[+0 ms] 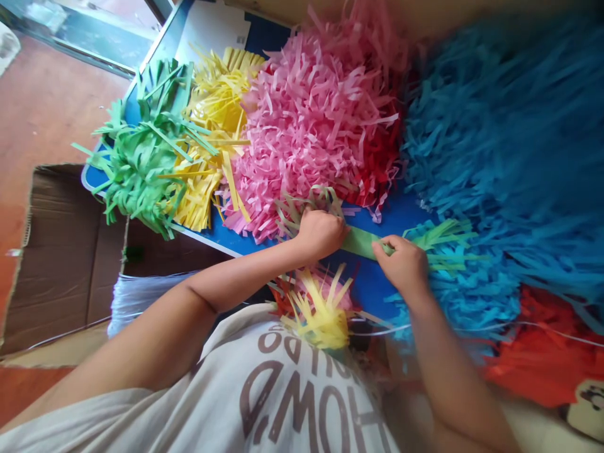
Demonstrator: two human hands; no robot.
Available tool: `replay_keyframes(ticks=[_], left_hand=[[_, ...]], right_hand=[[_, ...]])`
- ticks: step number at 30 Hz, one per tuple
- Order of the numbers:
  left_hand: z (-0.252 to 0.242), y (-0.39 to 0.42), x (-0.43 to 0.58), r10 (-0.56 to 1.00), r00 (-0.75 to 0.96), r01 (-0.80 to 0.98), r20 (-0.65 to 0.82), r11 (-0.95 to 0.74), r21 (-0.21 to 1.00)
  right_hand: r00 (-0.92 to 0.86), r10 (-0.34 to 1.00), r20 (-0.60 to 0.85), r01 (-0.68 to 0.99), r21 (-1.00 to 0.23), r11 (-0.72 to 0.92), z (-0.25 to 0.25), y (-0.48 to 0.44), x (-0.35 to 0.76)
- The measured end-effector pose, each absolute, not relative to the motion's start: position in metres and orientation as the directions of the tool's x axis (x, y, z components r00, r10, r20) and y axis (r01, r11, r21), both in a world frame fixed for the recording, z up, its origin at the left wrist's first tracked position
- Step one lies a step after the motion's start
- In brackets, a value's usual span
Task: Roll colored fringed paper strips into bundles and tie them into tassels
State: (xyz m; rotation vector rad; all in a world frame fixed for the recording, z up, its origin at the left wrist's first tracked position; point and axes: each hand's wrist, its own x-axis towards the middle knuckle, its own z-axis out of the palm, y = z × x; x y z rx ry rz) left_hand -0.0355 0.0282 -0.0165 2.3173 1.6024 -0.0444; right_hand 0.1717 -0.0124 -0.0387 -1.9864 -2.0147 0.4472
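Green fringed paper strip (363, 242) is right between your hands, just over the front edge of the blue table (382, 217), and its solid band is showing with the fringe fanning out at both ends. Looks to me like you're at the handling stage with this one piece, working along the band by hand.

Your left hand (321, 234) is closed over the band and the fringe beside it, and your right hand (401, 264) has a tight pinch on the other side. Neither hand has let go. From here, I'd say the next move calls for an even hold on both sides, since that paper looks thin and soft.

Around you there's quite a pile: a pink fringed heap (311, 119) right above your left hand, a blue one (509, 138) off to the right, and a turquoise bunch (467, 289) just under your right hand. Green (141, 157) and yellow (212, 107) heaps sit further left, with some red (377, 170) tucked behind the pink. A yellow tuft (316, 314) sits close to your T-shirt (283, 390), and a cardboard box (61, 251) is down on the floor to the left.
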Motion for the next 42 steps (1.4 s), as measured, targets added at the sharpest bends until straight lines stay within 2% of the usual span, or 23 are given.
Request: replay_keyframes(ticks=[2, 4, 7, 9, 12, 14, 16, 19, 23, 27, 31, 33, 37, 42], left_hand=[[-0.017, 0.027, -0.036, 0.908, 0.377, 0.914, -0.184, -0.332, 0.232], [-0.018, 0.024, -0.036, 0.92, 0.383, 0.91, -0.085, -0.359, 0.208], [-0.021, 0.023, -0.038, 0.868, 0.481, 0.856, 0.126, -0.496, 0.147], [-0.022, 0.025, -0.039, 0.752, 0.634, 0.747, 0.181, -0.656, 0.106], [-0.023, 0.03, -0.042, 0.592, 0.794, 0.585, 0.138, -0.806, 0.088], [-0.021, 0.032, -0.045, 0.545, 0.829, 0.539, 0.121, -0.838, 0.082], [-0.018, 0.031, -0.048, 0.527, 0.84, 0.52, 0.132, -0.85, 0.083], [-0.017, 0.024, -0.05, 0.533, 0.832, 0.526, 0.154, -0.846, 0.086], [-0.025, 0.018, -0.048, 0.57, 0.806, 0.572, 0.158, -0.82, 0.037], [-0.034, 0.021, -0.046, 0.606, 0.774, 0.614, 0.183, -0.789, 0.015], [-0.033, 0.025, -0.054, 0.62, 0.768, 0.615, 0.164, -0.784, 0.084], [-0.031, 0.026, -0.062, 0.607, 0.78, 0.594, 0.151, -0.795, 0.127], [-0.03, 0.028, -0.075, 0.62, 0.768, 0.589, 0.161, -0.782, 0.204], [-0.033, 0.029, -0.078, 0.68, 0.708, 0.609, 0.19, -0.724, 0.324]], right_hand=[[-0.006, 0.999, -0.047, 0.934, -0.356, -0.011, -0.036, -0.013, 0.174], [0.028, 0.999, -0.035, 0.963, -0.269, -0.037, -0.029, -0.014, 0.178], [0.056, 0.986, 0.157, 0.992, -0.124, -0.037, -0.013, -0.02, 0.182], [-0.096, 0.961, 0.258, 0.99, -0.079, 0.12, -0.005, -0.026, 0.181], [-0.446, 0.872, 0.202, 0.876, -0.101, 0.472, -0.002, -0.032, 0.174], [-0.538, 0.827, 0.164, 0.822, -0.119, 0.557, -0.006, -0.031, 0.171], [-0.535, 0.829, 0.166, 0.82, -0.133, 0.556, -0.012, -0.028, 0.171], [-0.47, 0.859, 0.202, 0.832, -0.223, 0.508, -0.019, -0.021, 0.177], [-0.376, 0.892, 0.249, 0.845, -0.303, 0.441, -0.021, -0.017, 0.179], [-0.415, 0.879, 0.233, 0.858, -0.219, 0.464, -0.017, -0.019, 0.169], [-0.508, 0.84, 0.189, 0.838, -0.115, 0.533, -0.02, -0.02, 0.167], [-0.481, 0.852, 0.208, 0.844, -0.152, 0.513, -0.026, -0.021, 0.176], [-0.4, 0.884, 0.242, 0.826, -0.322, 0.462, -0.04, -0.019, 0.197], [-0.319, 0.934, 0.162, 0.799, -0.484, 0.357, -0.047, -0.009, 0.204]])
